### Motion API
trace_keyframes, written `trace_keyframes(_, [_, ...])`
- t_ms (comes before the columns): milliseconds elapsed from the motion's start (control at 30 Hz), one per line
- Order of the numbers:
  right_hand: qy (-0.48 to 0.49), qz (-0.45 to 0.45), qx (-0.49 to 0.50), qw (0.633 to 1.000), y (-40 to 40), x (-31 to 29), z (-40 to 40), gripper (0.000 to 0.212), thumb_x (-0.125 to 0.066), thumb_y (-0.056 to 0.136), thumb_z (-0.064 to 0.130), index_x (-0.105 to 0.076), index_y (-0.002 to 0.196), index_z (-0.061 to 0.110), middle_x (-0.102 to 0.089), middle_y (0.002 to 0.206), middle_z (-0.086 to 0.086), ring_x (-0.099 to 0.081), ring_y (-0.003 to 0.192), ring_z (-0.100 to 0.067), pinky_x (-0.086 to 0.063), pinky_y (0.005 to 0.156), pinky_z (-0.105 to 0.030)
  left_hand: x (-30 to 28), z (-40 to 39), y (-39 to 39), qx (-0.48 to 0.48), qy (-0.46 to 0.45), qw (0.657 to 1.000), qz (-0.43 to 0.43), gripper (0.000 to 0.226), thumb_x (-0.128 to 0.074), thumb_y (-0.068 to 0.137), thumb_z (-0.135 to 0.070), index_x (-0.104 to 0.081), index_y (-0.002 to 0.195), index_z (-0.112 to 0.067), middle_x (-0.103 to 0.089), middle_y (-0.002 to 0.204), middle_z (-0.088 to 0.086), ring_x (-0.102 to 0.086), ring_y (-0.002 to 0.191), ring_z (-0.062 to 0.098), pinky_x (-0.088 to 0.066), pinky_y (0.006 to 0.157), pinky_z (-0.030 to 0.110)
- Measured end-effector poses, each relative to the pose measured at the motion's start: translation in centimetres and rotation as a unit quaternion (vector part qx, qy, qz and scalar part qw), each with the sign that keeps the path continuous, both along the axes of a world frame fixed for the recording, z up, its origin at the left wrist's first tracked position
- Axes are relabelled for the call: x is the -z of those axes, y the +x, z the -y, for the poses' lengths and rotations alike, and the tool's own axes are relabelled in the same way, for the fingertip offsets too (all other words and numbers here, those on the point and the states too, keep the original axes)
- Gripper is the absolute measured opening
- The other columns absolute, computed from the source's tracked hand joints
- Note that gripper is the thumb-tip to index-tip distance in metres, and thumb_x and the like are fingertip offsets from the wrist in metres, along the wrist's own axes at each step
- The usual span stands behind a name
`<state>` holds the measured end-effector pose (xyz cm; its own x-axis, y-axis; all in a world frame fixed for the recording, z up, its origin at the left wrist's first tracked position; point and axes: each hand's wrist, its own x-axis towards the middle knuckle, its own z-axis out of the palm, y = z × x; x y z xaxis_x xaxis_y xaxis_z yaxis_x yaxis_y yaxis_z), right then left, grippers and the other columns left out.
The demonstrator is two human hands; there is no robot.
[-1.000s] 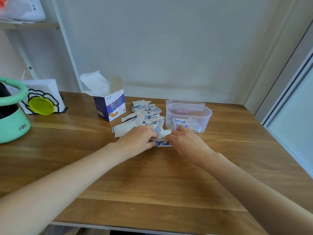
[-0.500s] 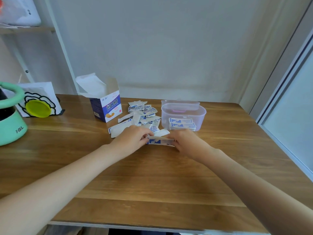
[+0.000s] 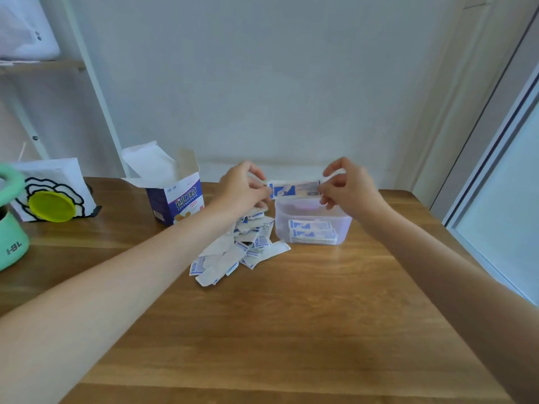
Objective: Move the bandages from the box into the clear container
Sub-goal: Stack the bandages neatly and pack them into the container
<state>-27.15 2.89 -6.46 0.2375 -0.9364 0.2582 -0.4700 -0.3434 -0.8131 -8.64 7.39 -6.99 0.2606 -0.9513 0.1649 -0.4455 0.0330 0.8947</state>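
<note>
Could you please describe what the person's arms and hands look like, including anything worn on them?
Both arms are bare along their whole visible length, with no sleeves in view. The left hand and right hand wear no gloves, and no rings, watch, bracelet or other markings show on either hand or wrist.

You've got white bandages (image 3: 294,190) w/ blue print, same on the loose pile (image 3: 239,249). Box (image 3: 178,202) is purple-blue & white w/ white lettering. Clear container (image 3: 312,221) has a pink tint. Tabletop (image 3: 277,316) is brown wood grain. Mint-green pot (image 3: 11,243); lime-yellow disc (image 3: 52,206) on a white card (image 3: 58,176) w/ black flower outline.
</note>
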Motion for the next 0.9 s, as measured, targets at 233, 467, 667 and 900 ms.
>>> trace_keyframes(233, [-0.002,-0.257,0.064,0.964,-0.1,-0.2,4.9,0.018,-0.05,0.085,0.0,-0.063,0.076,0.011,-0.061,0.063,-0.006,-0.056,0.057,-0.015,-0.041,0.048,-0.014,0.0,5.8,-3.6,0.004,0.097,0.97,0.223,0.009,-0.061,0.083,-0.007,-0.066,0.082,-0.013,-0.07,0.07,0.004,-0.068,0.064,0.014,-0.057,0.071,0.028])
trace_keyframes(467, [0.115,-0.435,0.02,0.893,1.3,1.0,5.7,0.031,-0.05,0.09,0.005,-0.04,0.06,0.008,-0.045,0.057,-0.002,-0.042,0.049,-0.012,-0.032,0.043,-0.02,0.9,8.1,-5.9,0.05,0.173,0.882,0.436,0.023,-0.063,0.077,-0.002,-0.064,0.1,-0.007,-0.069,0.097,0.007,-0.065,0.09,0.024,-0.049,0.07,0.028])
trace_keyframes(667, [0.125,-0.508,-0.025,0.852,2.2,0.7,4.7,0.031,-0.039,0.096,0.011,-0.051,0.122,-0.003,-0.053,0.125,-0.016,-0.05,0.111,-0.029,-0.029,0.076,-0.027,1.4,8.2,-6.9,0.053,0.156,0.837,0.521,0.027,-0.053,0.087,-0.007,-0.056,0.113,-0.012,-0.06,0.112,0.007,-0.057,0.099,0.025,-0.04,0.073,0.029])
trace_keyframes(900, [0.157,-0.529,-0.05,0.833,2.5,1.3,5.5,0.028,-0.04,0.095,0.016,-0.055,0.115,0.004,-0.053,0.099,-0.008,-0.049,0.099,-0.024,-0.042,0.087,-0.031,1.2,8.9,-7.6,0.136,0.254,0.752,0.593,0.031,-0.047,0.094,-0.02,-0.055,0.122,-0.008,-0.059,0.118,0.008,-0.056,0.106,0.026,-0.047,0.091,0.032])
